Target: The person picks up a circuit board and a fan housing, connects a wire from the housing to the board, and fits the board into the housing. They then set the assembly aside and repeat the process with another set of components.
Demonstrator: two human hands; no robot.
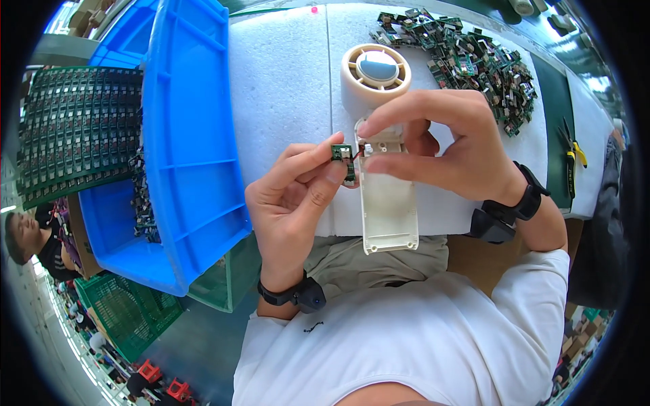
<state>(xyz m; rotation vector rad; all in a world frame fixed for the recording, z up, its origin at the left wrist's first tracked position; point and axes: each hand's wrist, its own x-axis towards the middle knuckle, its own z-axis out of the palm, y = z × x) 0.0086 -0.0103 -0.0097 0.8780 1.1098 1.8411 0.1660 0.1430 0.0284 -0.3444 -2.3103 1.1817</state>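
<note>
A small green circuit board [342, 154] is pinched between the thumb and forefinger of my left hand [288, 196], just left of a cream handheld fan. The fan's round head [349, 81] points away from me, and its open handle shell [391, 216] extends toward me. Short dark red wires [358, 155] run between the board and the shell. My right hand [460, 145] arches over the upper part of the shell, thumb and forefinger apart with no object visible between them. Its other fingers are curled and partly hidden, as is part of the shell beneath.
White foam sheeting [281, 81] covers the table. A heap of green circuit boards [474, 68] lies at the far right, with yellow-handled cutters [576, 154] beyond. At left stands a blue bin [196, 155] with board panels [81, 128]. Another person [47, 233] is at far left.
</note>
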